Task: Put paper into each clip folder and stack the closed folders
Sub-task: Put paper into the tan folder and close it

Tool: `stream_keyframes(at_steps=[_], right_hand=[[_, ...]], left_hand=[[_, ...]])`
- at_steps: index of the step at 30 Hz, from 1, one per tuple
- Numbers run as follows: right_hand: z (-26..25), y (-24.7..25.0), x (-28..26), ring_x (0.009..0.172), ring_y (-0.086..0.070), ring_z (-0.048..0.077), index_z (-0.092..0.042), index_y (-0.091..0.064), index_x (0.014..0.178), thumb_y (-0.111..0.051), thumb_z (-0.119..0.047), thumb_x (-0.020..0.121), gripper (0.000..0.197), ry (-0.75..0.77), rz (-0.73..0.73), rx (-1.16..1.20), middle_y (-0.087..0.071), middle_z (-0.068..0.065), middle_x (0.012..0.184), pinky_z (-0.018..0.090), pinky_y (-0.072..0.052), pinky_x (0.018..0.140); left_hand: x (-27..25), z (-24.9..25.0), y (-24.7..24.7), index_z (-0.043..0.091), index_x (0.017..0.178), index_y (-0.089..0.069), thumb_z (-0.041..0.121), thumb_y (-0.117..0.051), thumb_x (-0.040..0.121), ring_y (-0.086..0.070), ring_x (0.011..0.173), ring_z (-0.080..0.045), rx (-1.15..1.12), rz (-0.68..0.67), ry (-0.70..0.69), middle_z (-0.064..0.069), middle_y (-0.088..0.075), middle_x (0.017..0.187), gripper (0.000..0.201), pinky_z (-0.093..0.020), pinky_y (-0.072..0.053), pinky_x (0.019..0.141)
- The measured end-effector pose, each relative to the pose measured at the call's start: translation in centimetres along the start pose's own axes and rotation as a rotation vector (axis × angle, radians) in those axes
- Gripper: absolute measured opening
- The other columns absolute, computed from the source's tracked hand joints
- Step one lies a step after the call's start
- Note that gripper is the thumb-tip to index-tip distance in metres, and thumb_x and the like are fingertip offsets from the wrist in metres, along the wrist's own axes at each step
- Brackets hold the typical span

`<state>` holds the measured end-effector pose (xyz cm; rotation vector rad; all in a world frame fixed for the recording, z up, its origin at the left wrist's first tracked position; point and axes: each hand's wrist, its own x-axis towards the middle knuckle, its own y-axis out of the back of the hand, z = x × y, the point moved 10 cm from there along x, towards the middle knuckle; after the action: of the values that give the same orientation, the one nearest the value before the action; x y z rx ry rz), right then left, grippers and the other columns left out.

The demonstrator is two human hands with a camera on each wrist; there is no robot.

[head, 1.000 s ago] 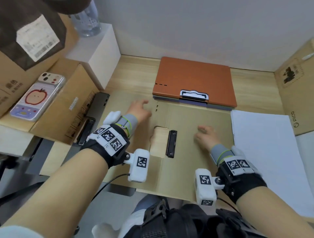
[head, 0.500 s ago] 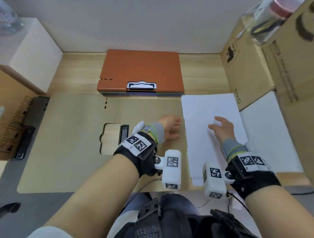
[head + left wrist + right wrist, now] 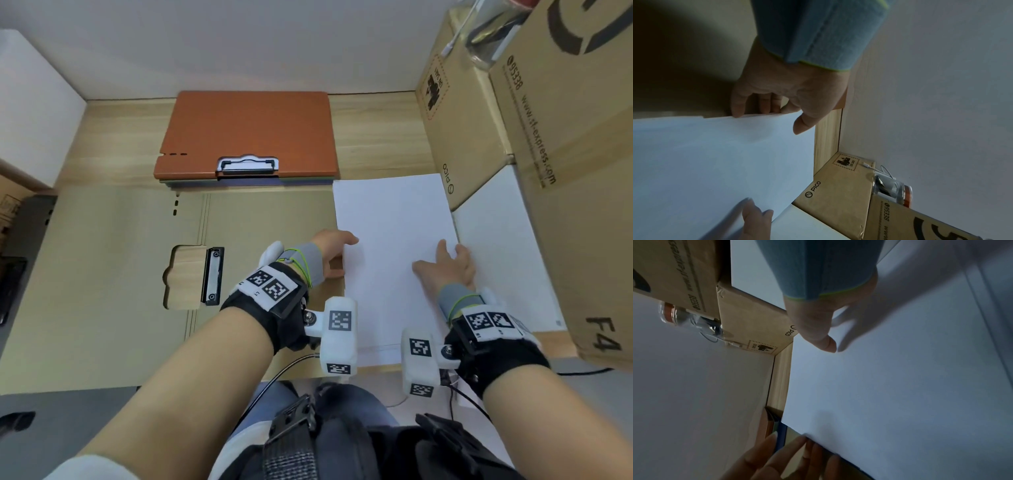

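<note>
Partway through, by the look of it: closed folders topped by an orange clip folder (image 3: 246, 132) are stacked at the far edge, while an open tan clip folder (image 3: 113, 274) with a black spring clip (image 3: 213, 276) lies empty on the left. White paper sheets (image 3: 394, 240) lie to its right, unloaded. The left hand (image 3: 334, 251) pinches their left edge; the right hand (image 3: 448, 263) rests flat near the right edge. Fingers tucked under the sheet (image 3: 764, 105) are shown only by the left wrist view; the thumb (image 3: 824, 340) pressed on paper appears in the right wrist view.
</note>
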<state>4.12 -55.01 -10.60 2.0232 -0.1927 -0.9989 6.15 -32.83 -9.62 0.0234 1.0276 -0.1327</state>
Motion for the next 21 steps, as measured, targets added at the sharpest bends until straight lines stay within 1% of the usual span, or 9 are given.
stream_keyframes(at_steps=[2, 5, 7, 10, 12, 14, 17, 19, 21], right_hand=[[0.0, -0.1, 0.0, 0.145, 0.005, 0.023, -0.031, -0.01, 0.149, -0.046, -0.029, 0.088, 0.071, -0.003, -0.008, -0.019, 0.006, -0.004, 0.158, 0.043, -0.009, 0.116], [-0.1, -0.2, -0.1, 0.145, 0.006, 0.022, -0.031, -0.009, 0.149, -0.046, -0.029, 0.088, 0.072, -0.006, -0.01, -0.028, 0.007, -0.003, 0.158, 0.043, -0.008, 0.116], [-0.2, -0.2, -0.1, 0.145, 0.005, 0.023, -0.03, -0.01, 0.149, -0.047, -0.03, 0.088, 0.072, -0.001, -0.009, -0.04, 0.007, -0.002, 0.158, 0.043, -0.007, 0.117], [-0.1, -0.2, -0.3, 0.145, 0.005, 0.024, -0.031, -0.009, 0.149, -0.047, -0.03, 0.087, 0.073, 0.003, -0.013, -0.044, 0.007, -0.002, 0.158, 0.044, -0.007, 0.117], [-0.1, -0.3, -0.3, 0.145, 0.006, 0.024, -0.031, -0.009, 0.149, -0.047, -0.03, 0.088, 0.073, 0.005, -0.028, -0.03, 0.008, -0.002, 0.158, 0.044, -0.006, 0.117], [-0.1, -0.3, -0.4, 0.145, 0.006, 0.024, -0.031, -0.009, 0.149, -0.047, -0.029, 0.088, 0.072, 0.006, -0.046, -0.005, 0.008, -0.002, 0.158, 0.044, -0.005, 0.118], [-0.1, 0.0, -0.6, 0.146, 0.005, 0.024, -0.033, -0.011, 0.149, -0.047, -0.028, 0.087, 0.072, -0.002, -0.062, 0.052, 0.007, -0.004, 0.158, 0.046, -0.008, 0.118], [-0.2, 0.3, -0.6, 0.146, 0.003, 0.024, -0.033, -0.01, 0.149, -0.047, -0.026, 0.086, 0.073, -0.009, -0.054, 0.121, 0.004, -0.005, 0.158, 0.046, -0.01, 0.118], [-0.6, 0.9, -0.7, 0.146, -0.001, 0.024, -0.032, -0.008, 0.149, -0.05, -0.027, 0.085, 0.077, -0.007, -0.012, 0.203, 0.0, -0.004, 0.158, 0.045, -0.011, 0.118]], left_hand=[[-0.2, 0.2, -0.2, 0.007, 0.121, -0.052, 0.013, -0.053, 0.091, -0.053, 0.096, -0.019, 0.022, 0.0, -0.009, -0.004, -0.055, 0.104, 0.03, -0.037, -0.043, 0.085], [-0.3, 0.4, -0.4, 0.01, 0.135, -0.045, 0.015, -0.055, 0.09, -0.045, 0.126, -0.023, 0.055, 0.004, -0.017, -0.005, -0.047, 0.138, 0.047, -0.038, -0.043, 0.087], [-0.5, 0.9, -0.7, 0.014, 0.14, -0.04, 0.016, -0.055, 0.09, -0.039, 0.131, -0.023, 0.109, 0.007, -0.044, -0.004, -0.04, 0.145, 0.052, -0.038, -0.041, 0.093], [-0.4, 1.8, -1.2, 0.015, 0.14, -0.04, 0.014, -0.054, 0.091, -0.042, 0.125, -0.023, 0.215, 0.012, -0.117, -0.005, -0.042, 0.143, 0.051, -0.036, -0.041, 0.097], [-0.2, 1.5, -1.9, 0.011, 0.128, -0.048, 0.01, -0.051, 0.092, -0.048, 0.114, -0.024, 0.244, -0.039, -0.121, -0.01, -0.049, 0.135, 0.036, -0.039, -0.046, 0.094], [-0.1, 0.9, -2.4, 0.009, 0.119, -0.05, 0.001, -0.045, 0.093, -0.055, 0.095, -0.026, 0.224, -0.08, -0.114, -0.012, -0.057, 0.113, 0.027, -0.04, -0.052, 0.083], [0.0, 0.5, -2.3, 0.011, 0.13, -0.049, -0.01, -0.032, 0.093, -0.057, 0.069, -0.022, 0.21, -0.063, -0.146, -0.005, -0.057, 0.083, 0.046, -0.032, -0.055, 0.058], [-0.3, 0.9, -1.9, 0.012, 0.132, -0.049, -0.014, -0.03, 0.091, -0.056, 0.07, -0.023, 0.216, -0.049, -0.186, -0.006, -0.057, 0.088, 0.052, -0.029, -0.055, 0.053], [-1.1, 1.6, -1.1, 0.013, 0.133, -0.049, -0.015, -0.03, 0.092, -0.056, 0.083, -0.025, 0.207, -0.037, -0.24, -0.007, -0.056, 0.103, 0.053, -0.035, -0.055, 0.065]])
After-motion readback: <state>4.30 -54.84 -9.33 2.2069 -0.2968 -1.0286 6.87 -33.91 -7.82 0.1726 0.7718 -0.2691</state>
